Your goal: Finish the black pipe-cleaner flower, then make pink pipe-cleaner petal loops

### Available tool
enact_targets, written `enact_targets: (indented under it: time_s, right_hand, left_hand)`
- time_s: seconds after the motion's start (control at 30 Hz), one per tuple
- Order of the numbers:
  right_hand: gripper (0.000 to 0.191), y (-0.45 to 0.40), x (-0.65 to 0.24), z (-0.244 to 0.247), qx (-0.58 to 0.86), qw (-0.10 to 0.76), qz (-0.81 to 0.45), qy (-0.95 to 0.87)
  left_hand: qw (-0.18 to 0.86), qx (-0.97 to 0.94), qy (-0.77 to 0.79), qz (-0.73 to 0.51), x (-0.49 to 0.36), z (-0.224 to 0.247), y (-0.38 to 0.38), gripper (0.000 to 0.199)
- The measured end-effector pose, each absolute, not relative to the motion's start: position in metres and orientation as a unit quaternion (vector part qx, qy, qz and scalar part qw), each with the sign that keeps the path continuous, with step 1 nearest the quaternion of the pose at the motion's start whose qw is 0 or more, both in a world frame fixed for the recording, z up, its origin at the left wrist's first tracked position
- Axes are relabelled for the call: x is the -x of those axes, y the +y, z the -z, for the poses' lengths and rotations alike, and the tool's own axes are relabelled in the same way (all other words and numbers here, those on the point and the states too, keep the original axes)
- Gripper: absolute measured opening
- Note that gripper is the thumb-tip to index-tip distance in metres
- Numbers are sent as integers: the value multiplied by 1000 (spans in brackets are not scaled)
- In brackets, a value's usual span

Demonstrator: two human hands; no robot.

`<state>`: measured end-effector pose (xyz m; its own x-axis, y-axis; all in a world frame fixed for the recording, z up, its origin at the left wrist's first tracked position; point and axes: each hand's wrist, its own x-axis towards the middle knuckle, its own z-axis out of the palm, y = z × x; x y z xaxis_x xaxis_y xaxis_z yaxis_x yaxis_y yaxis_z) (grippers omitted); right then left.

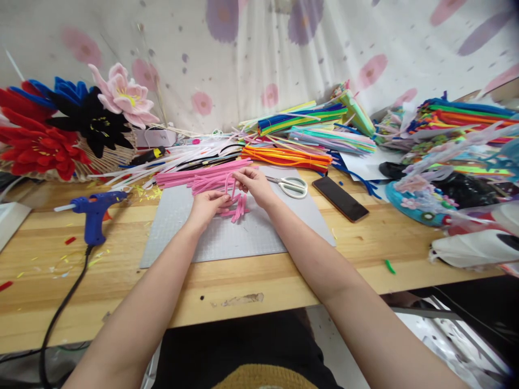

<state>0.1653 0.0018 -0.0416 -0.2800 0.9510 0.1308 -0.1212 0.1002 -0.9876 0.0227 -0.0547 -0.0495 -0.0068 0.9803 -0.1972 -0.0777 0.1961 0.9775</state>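
A pink pipe cleaner runs bent between my two hands, above the grey cutting mat. My left hand pinches its lower part between thumb and fingers. Higher up and to the right, my right hand grips the other part with closed fingertips. Just below the hands, short pink pipe cleaner pieces lie in a small pile on the mat. Behind them spreads a bundle of long pink pipe cleaners. Scissors with pale handles rest beside my right wrist.
A blue glue gun with a black cord stands at left. Fuzzy flowers rise at back left. A phone lies right of the mat. Orange pipe cleaners and other coloured bundles line the back. A white bottle-like object sits far right.
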Motion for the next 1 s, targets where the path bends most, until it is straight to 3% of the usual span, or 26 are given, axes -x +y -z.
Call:
enact_targets:
  time_s: [0.7,0.8,0.87,0.93,1.0]
  right_hand:
    - [29,0,-162,42,371,482,-573,-550]
    - [28,0,-161,41,374,488,-560,-556]
    - [28,-1,-161,42,373,493,-555,-556]
    - [27,0,-162,43,374,498,-559,-547]
    - [25,1,-162,45,380,502,-567,-532]
  left_hand:
    - [572,-442,527,-447,-23,53,-53,32]
    - [503,-489,556,-446,-23,53,-53,22]
    - [394,-554,595,-429,-23,52,-53,14]
    - [278,-617,621,-396,-22,52,-53,14]
    - [225,-648,624,-375,-22,53,-53,17]
